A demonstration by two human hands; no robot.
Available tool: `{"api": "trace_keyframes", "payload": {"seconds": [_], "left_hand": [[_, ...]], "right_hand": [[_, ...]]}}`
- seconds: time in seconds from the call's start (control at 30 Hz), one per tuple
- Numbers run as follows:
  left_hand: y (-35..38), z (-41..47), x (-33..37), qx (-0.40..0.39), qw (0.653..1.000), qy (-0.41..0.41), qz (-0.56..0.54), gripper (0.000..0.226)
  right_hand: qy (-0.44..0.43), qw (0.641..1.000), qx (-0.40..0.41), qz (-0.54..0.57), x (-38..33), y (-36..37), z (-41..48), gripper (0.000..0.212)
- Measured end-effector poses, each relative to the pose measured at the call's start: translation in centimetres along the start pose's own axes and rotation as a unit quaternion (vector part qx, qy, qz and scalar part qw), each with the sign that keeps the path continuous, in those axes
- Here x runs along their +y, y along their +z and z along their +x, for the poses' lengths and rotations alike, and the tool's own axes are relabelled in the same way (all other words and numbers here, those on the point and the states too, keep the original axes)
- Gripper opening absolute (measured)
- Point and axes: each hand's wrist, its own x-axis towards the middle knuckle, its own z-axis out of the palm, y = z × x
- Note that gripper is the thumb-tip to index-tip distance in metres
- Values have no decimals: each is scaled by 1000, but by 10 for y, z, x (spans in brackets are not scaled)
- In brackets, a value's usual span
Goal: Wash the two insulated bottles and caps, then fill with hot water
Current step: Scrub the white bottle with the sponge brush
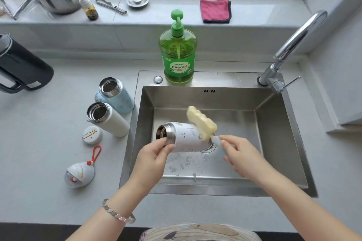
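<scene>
Gripping the steel neck of the white printed bottle (188, 137), the left hand (154, 154) has thumb and fingers curled round the rim and holds the bottle on its side over the sink (274, 143), mouth facing left. The right hand (241, 152) has its fingers closed round the pale blue handle of the sponge brush (201, 121). The yellow sponge head lies against the far right end of the bottle and is motion-blurred. Most of the handle is hidden inside the fist. The bottle covers part of the drain.

On the desk (49, 143) left of the sink, a blue bottle (115, 95) and a plain white bottle (107, 118) stand open, just beside each other. The round cap (92, 135) lies near the white one, and the egg-shaped cap (79, 174) with a red loop lies nearer still.

The green dish soap bottle (177, 53) stands on the far sink ledge. Its label reads 柠檬洗洁精; the smaller print is too small to read. The faucet (293, 45) is at far right. The black kettle (21, 68) is cut off at the left edge. The prints on the bottles and caps are too small to make out.
</scene>
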Motion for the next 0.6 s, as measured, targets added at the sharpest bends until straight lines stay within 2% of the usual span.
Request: {"api": "trace_keyframes", "payload": {"seconds": [0.07,0.13,0.2,0.3,0.43,0.53,0.6], "left_hand": [[3,4,8,38,992,-88,-88,19],[6,13,20,72,961,-192,-186,23],[6,19,29,69,933,-256,-243,25],[8,25,36,72,920,-280,-265,23],[7,27,42,74,905,-292,-300,23],[5,28,44,75,894,-302,-323,21],[5,29,47,78,891,-304,-329,21]], "right_hand": [[-29,999,26,-23,7,3,0,27],[-96,994,-9,-59,8,21,-15,30],[-126,989,17,-78,15,32,-21,29],[-83,988,115,-60,31,26,-4,29],[-168,981,58,-77,22,32,-20,27],[-114,984,122,-53,34,20,-4,30],[-148,981,99,-71,28,23,-7,30]]}}
